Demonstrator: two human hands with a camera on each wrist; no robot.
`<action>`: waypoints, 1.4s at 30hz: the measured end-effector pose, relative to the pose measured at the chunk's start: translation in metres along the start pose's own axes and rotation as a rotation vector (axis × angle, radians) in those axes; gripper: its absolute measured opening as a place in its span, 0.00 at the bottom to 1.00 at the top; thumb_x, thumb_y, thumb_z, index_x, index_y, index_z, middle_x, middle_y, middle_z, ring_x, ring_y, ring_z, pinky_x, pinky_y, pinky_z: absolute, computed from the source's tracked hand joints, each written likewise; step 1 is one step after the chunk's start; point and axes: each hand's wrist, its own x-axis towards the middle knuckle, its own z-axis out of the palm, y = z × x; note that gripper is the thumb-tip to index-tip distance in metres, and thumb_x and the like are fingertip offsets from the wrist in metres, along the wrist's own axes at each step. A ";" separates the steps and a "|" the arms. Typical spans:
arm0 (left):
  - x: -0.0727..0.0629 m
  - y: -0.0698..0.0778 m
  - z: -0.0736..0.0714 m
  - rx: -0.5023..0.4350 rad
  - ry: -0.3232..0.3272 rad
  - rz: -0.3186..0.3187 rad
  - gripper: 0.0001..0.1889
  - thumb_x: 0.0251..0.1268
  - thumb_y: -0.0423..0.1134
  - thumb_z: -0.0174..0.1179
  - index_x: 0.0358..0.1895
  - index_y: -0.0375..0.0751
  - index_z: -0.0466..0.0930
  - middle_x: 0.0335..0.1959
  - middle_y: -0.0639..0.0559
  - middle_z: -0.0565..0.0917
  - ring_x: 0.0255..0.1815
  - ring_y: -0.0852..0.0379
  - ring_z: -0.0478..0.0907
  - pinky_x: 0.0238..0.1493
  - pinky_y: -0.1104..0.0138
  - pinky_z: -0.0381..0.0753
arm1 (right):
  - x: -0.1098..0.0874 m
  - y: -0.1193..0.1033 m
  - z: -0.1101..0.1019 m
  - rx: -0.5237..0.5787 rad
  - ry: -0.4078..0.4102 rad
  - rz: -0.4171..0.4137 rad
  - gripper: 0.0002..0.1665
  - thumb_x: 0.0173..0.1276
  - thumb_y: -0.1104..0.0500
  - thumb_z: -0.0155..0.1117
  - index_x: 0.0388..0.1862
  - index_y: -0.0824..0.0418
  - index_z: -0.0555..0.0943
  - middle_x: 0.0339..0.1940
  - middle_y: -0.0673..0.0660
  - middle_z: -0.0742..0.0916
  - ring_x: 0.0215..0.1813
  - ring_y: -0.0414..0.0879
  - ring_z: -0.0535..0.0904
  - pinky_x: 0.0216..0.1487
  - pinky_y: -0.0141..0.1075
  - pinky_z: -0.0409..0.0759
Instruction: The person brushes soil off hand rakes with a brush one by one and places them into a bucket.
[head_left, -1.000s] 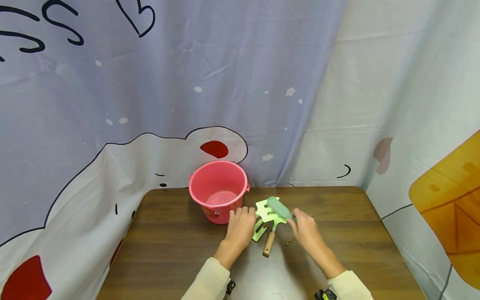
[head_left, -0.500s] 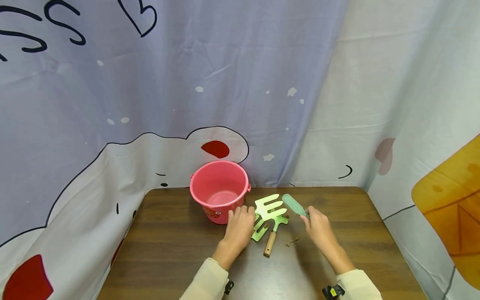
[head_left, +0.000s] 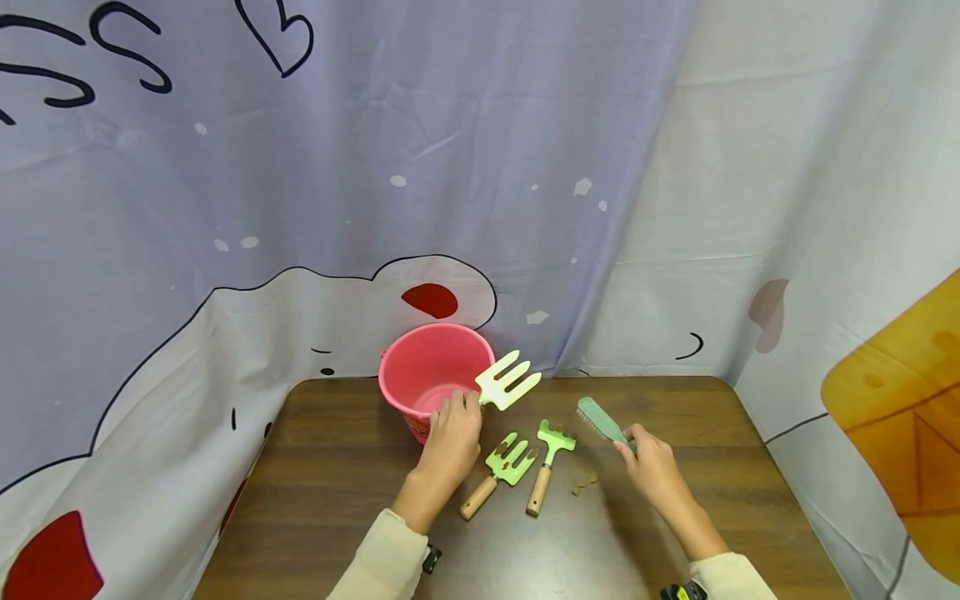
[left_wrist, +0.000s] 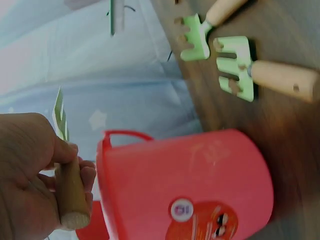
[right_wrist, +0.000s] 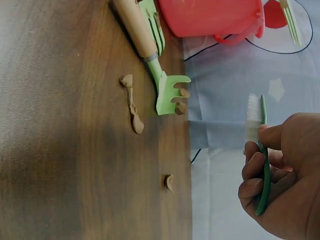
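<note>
My left hand point(head_left: 448, 450) grips the wooden handle point(left_wrist: 72, 192) of a pale green garden hand fork point(head_left: 507, 382), raised at the right front of a pink bucket point(head_left: 435, 358). Further right, my right hand point(head_left: 657, 467) holds a green brush point(head_left: 602, 420) by its handle, lifted over the table; white bristles point(right_wrist: 253, 117) show in the right wrist view. Between the hands lie a second garden fork point(head_left: 512, 460) and a small hand rake point(head_left: 555, 438), both with wooden handles. Brown lumps point(right_wrist: 181, 108) stick to the rake's tines, and brown bits dot the second fork.
Brown clumps point(right_wrist: 132, 105) lie on the wooden table point(head_left: 330, 483) beside the rake, with a smaller brown piece point(right_wrist: 170, 183) near the table's back edge. A printed curtain point(head_left: 525, 167) hangs directly behind the table and bucket.
My left hand has lifted its fork up and left toward the bucket, uncovering the second fork. The brush in my right hand has moved off the fork to the right.
</note>
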 end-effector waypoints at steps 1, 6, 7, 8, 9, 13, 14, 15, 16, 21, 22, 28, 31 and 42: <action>0.000 -0.003 -0.002 -0.008 0.005 -0.007 0.19 0.50 0.25 0.71 0.46 0.34 0.77 0.36 0.43 0.78 0.37 0.43 0.79 0.32 0.55 0.73 | -0.001 0.001 0.000 0.005 -0.006 0.005 0.11 0.71 0.64 0.66 0.44 0.71 0.79 0.37 0.68 0.88 0.41 0.63 0.86 0.41 0.56 0.82; 0.000 -0.019 -0.011 -0.022 0.034 -0.016 0.20 0.54 0.28 0.73 0.49 0.32 0.77 0.38 0.40 0.78 0.39 0.42 0.78 0.34 0.54 0.75 | -0.003 0.004 0.002 0.021 0.001 0.015 0.09 0.71 0.63 0.67 0.43 0.69 0.79 0.36 0.65 0.89 0.38 0.58 0.85 0.40 0.52 0.81; 0.000 -0.022 -0.013 -0.019 0.040 -0.014 0.18 0.56 0.28 0.72 0.49 0.31 0.77 0.38 0.39 0.78 0.39 0.41 0.78 0.33 0.54 0.75 | -0.003 0.005 0.002 0.022 0.004 0.014 0.09 0.71 0.63 0.68 0.43 0.68 0.79 0.36 0.64 0.89 0.38 0.57 0.85 0.40 0.52 0.81; 0.000 -0.025 -0.015 -0.013 0.045 -0.012 0.17 0.58 0.28 0.71 0.48 0.31 0.77 0.37 0.39 0.77 0.38 0.41 0.77 0.33 0.54 0.75 | -0.004 0.006 0.002 0.024 0.005 0.013 0.08 0.71 0.63 0.68 0.43 0.68 0.80 0.36 0.64 0.89 0.37 0.56 0.85 0.39 0.51 0.81; 0.000 -0.027 -0.016 -0.012 0.044 -0.011 0.16 0.58 0.28 0.71 0.48 0.30 0.77 0.37 0.38 0.77 0.38 0.41 0.77 0.32 0.54 0.75 | -0.004 0.007 0.002 0.026 0.003 0.011 0.08 0.71 0.63 0.68 0.43 0.68 0.80 0.36 0.63 0.89 0.37 0.55 0.84 0.39 0.50 0.81; 0.002 -0.038 -0.022 0.017 0.033 -0.001 0.19 0.56 0.22 0.69 0.51 0.25 0.78 0.37 0.35 0.76 0.36 0.40 0.76 0.33 0.54 0.77 | -0.004 0.010 0.001 0.029 -0.016 0.012 0.09 0.71 0.63 0.68 0.43 0.67 0.80 0.36 0.62 0.89 0.36 0.53 0.84 0.38 0.49 0.80; 0.002 -0.041 -0.023 0.022 0.028 0.002 0.20 0.55 0.22 0.70 0.52 0.24 0.78 0.38 0.35 0.77 0.36 0.40 0.77 0.34 0.53 0.78 | -0.004 0.010 0.001 0.030 -0.022 0.017 0.09 0.71 0.63 0.68 0.43 0.67 0.80 0.36 0.62 0.89 0.36 0.53 0.84 0.38 0.49 0.80; 0.003 -0.044 -0.024 0.026 0.024 0.006 0.23 0.53 0.22 0.71 0.54 0.23 0.78 0.38 0.34 0.77 0.37 0.39 0.77 0.35 0.53 0.79 | -0.004 0.011 0.001 0.031 -0.028 0.023 0.09 0.71 0.62 0.68 0.43 0.67 0.80 0.36 0.62 0.89 0.36 0.53 0.84 0.39 0.49 0.80; 0.003 -0.046 -0.025 0.037 0.023 0.012 0.24 0.53 0.23 0.72 0.55 0.23 0.78 0.38 0.34 0.78 0.36 0.39 0.77 0.36 0.53 0.80 | -0.004 0.012 0.001 0.032 -0.032 0.029 0.08 0.71 0.62 0.67 0.43 0.67 0.80 0.36 0.62 0.89 0.37 0.54 0.84 0.39 0.50 0.81; 0.005 -0.055 -0.028 0.092 0.032 0.028 0.25 0.49 0.25 0.77 0.52 0.22 0.80 0.34 0.34 0.80 0.33 0.41 0.79 0.37 0.54 0.83 | -0.004 0.013 0.002 0.038 -0.044 0.036 0.07 0.71 0.62 0.67 0.42 0.66 0.80 0.36 0.62 0.90 0.37 0.54 0.85 0.40 0.49 0.81; 0.006 -0.056 -0.028 0.107 0.034 0.029 0.23 0.50 0.25 0.76 0.51 0.22 0.81 0.33 0.35 0.80 0.32 0.41 0.79 0.36 0.54 0.84 | -0.003 0.013 0.002 0.038 -0.046 0.035 0.07 0.71 0.62 0.67 0.42 0.66 0.80 0.36 0.61 0.89 0.37 0.53 0.85 0.40 0.49 0.80; 0.010 -0.060 -0.028 0.152 0.023 0.019 0.10 0.53 0.23 0.72 0.36 0.26 0.81 0.26 0.38 0.78 0.28 0.43 0.79 0.29 0.56 0.83 | -0.003 0.012 0.000 0.034 -0.077 0.057 0.08 0.72 0.62 0.66 0.43 0.66 0.80 0.37 0.62 0.90 0.38 0.54 0.85 0.40 0.49 0.80; 0.011 -0.062 -0.027 0.167 0.010 0.005 0.06 0.52 0.22 0.69 0.31 0.28 0.81 0.25 0.38 0.78 0.28 0.42 0.79 0.28 0.55 0.83 | -0.005 0.011 0.001 0.041 -0.113 0.072 0.09 0.73 0.61 0.65 0.45 0.68 0.80 0.39 0.64 0.90 0.40 0.55 0.85 0.40 0.49 0.81; 0.019 -0.068 -0.022 0.216 -0.047 -0.019 0.01 0.54 0.23 0.67 0.29 0.29 0.85 0.24 0.37 0.82 0.29 0.40 0.82 0.32 0.53 0.83 | -0.024 0.017 0.006 0.025 -0.167 0.058 0.12 0.73 0.64 0.64 0.49 0.72 0.78 0.44 0.70 0.88 0.41 0.56 0.87 0.37 0.44 0.85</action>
